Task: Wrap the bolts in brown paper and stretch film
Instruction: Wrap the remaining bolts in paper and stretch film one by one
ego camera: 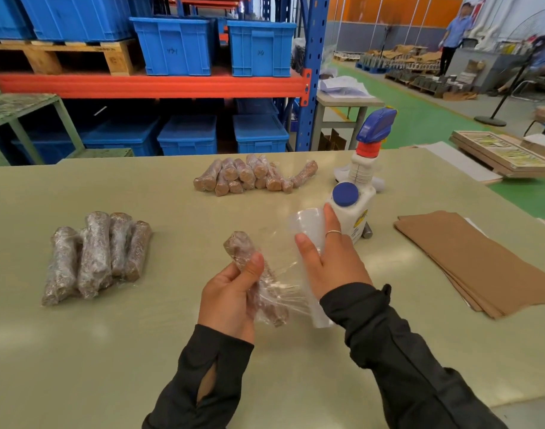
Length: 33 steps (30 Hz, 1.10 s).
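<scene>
My left hand [231, 297] grips a bolt wrapped in brown paper [240, 245], held above the table with film partly round it. A clear stretch film roll [309, 226] sits under my right hand [333, 261], whose fingers curl over it, and a sheet of film stretches from the roll to the bolt. Several film-wrapped bolts [94, 255] lie in a pile at the left. Several paper-wrapped bolts [249, 176] lie at the back centre. A stack of brown paper sheets [472, 258] lies at the right. A bare bolt end [367, 233] shows behind the white bottle.
A white bottle with a blue cap [353, 209] and a spray bottle with a blue head [370, 150] stand just beyond my right hand. Blue crates [175, 46] fill the racking behind the table [110, 351]. A person [456, 35] stands far back right.
</scene>
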Motion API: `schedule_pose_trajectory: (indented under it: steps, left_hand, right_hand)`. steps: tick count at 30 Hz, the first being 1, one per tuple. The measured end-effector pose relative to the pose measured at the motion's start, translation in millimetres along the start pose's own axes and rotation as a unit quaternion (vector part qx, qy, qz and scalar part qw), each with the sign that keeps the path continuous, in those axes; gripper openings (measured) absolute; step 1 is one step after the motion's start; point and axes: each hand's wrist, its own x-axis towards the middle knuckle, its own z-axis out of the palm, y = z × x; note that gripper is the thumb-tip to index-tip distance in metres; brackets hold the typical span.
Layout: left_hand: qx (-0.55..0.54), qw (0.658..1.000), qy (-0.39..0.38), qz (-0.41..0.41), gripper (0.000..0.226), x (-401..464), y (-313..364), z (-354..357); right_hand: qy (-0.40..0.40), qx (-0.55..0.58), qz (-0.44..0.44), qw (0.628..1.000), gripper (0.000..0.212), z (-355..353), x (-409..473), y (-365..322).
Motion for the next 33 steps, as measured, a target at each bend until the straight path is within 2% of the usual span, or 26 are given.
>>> schedule_pose_trajectory:
  steps: [6, 11, 15, 21, 24, 28, 33]
  left_hand:
    - [-0.029, 0.996, -0.074, -0.030, 0.032, -8, -2, 6]
    - [-0.042, 0.995, -0.080, -0.036, 0.037, -1, -2, 8]
    - [-0.024, 0.998, -0.060, -0.013, 0.034, 4, -1, 1]
    - [-0.036, 0.999, 0.006, -0.027, 0.042, 4, -9, -6]
    - [-0.041, 0.999, -0.024, -0.013, 0.033, 5, -9, -7]
    - [-0.054, 0.996, -0.066, -0.019, 0.036, 3, -8, -7]
    - [-0.078, 0.990, -0.095, -0.066, 0.040, 1, -7, -9]
  right_hand:
    - [-0.011, -0.121, -0.034, 0.992, 0.070, 2, 3, -1]
    - [0.033, -0.171, -0.032, 0.984, 0.071, 5, 8, 0]
    - [0.027, -0.169, -0.020, 0.985, 0.070, 6, 8, -2]
    - [0.007, -0.153, -0.022, 0.988, 0.070, 2, 10, -8]
    - [-0.026, -0.178, -0.036, 0.983, 0.071, 4, 10, -10]
    - [-0.048, -0.184, -0.047, 0.981, 0.071, 18, 5, -10]
    - [0.014, -0.255, -0.061, 0.965, 0.072, 30, -4, -6]
